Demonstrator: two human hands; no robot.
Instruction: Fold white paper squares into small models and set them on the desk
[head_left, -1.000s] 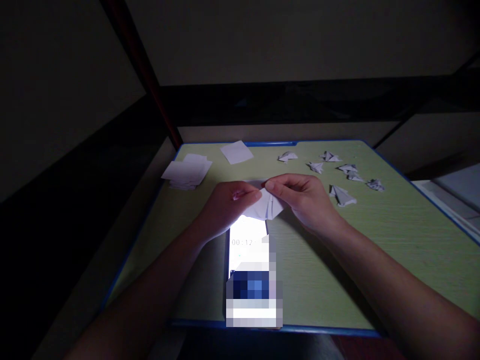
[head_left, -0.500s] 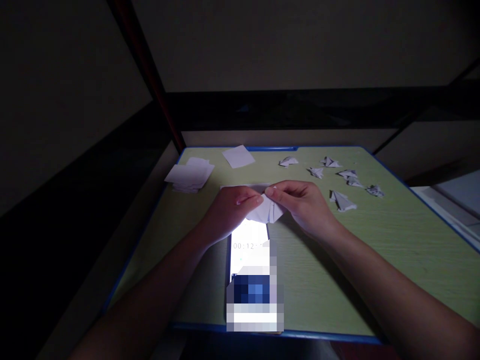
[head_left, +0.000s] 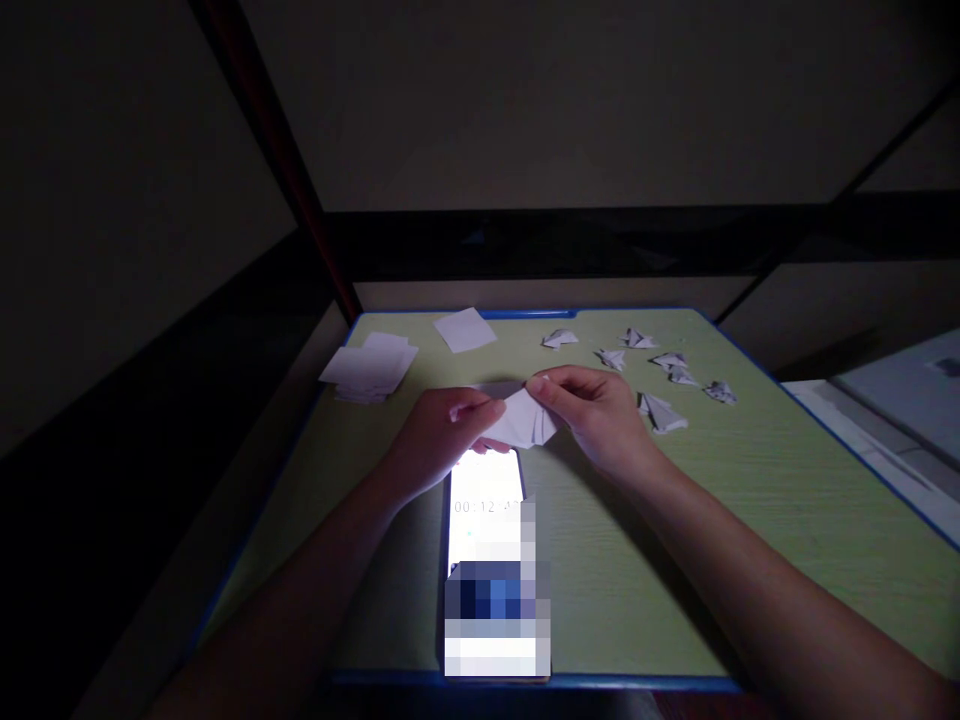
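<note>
Between my two hands is a white sheet of paper (head_left: 523,418) with folds and creases, held in the air just past the top of a lit phone (head_left: 484,480). My left hand (head_left: 442,430) pinches its left side, thumb on top and some fingertips showing beneath. At the upper right edge, my right hand (head_left: 596,405) grips it between thumb and bent forefinger. Part of the paper is hidden behind the fingers. The phone lies flat below and shows running timer digits; its lower part is pixelated.
A stack of white paper sheets (head_left: 369,368) lies at the table's far left, with a single square sheet (head_left: 466,330) near the back edge. Several small folded paper pieces (head_left: 661,412) are scattered at the right. Beyond the blue-edged green table (head_left: 757,520) stand books or papers (head_left: 911,400).
My left hand has slid a little left along the paper, so more of it shows between the thumbs. My right hand keeps its pinch. The whole view has shifted slightly.
</note>
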